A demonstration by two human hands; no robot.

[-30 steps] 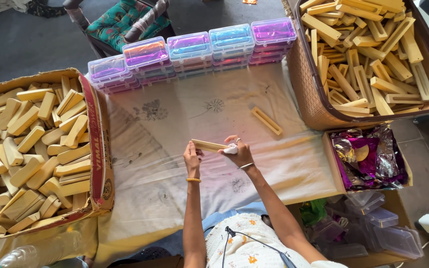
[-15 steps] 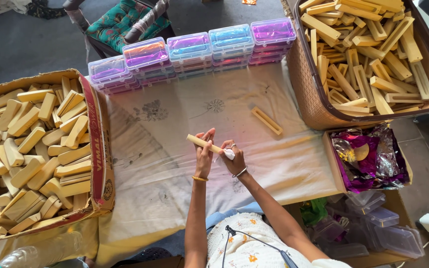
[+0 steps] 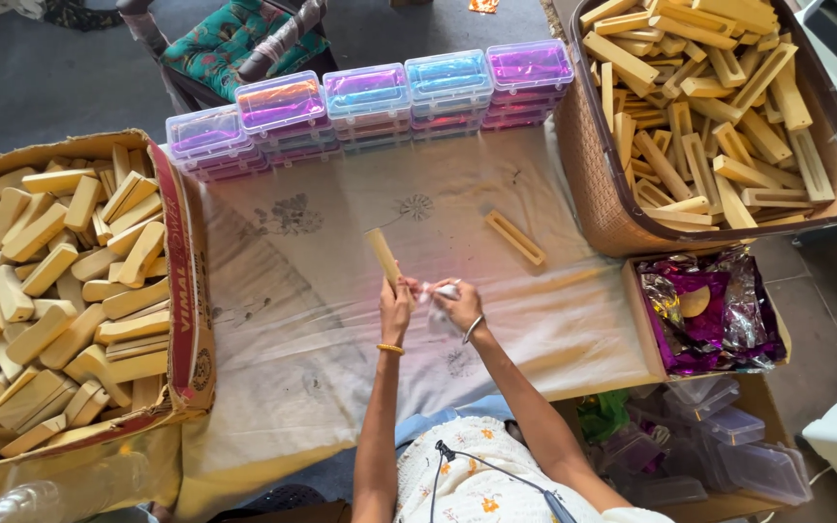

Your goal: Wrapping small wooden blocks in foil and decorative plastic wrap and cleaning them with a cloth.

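My left hand (image 3: 396, 302) grips the near end of a pale wooden stick (image 3: 382, 256), which points away from me over the white cloth (image 3: 341, 329). Right beside it, my right hand (image 3: 457, 302) pinches a small white wad (image 3: 436, 292) against the stick's near end. Both hands hover above the middle of the cloth. A second wooden piece (image 3: 515, 238) with a groove lies on the cloth, farther off and to the right.
A cardboard box (image 3: 184, 291) of wooden blocks sits at the left. At the right stands a woven basket (image 3: 593, 165) of wooden sticks. Several clear lidded plastic boxes (image 3: 370, 97) line the far edge. A small box (image 3: 643, 334) with shiny purple wrappers stands near right.
The stick went from lying almost crosswise between both hands to pointing away from me. My hands have drawn closer to my body, the right one working at the stick's near end.
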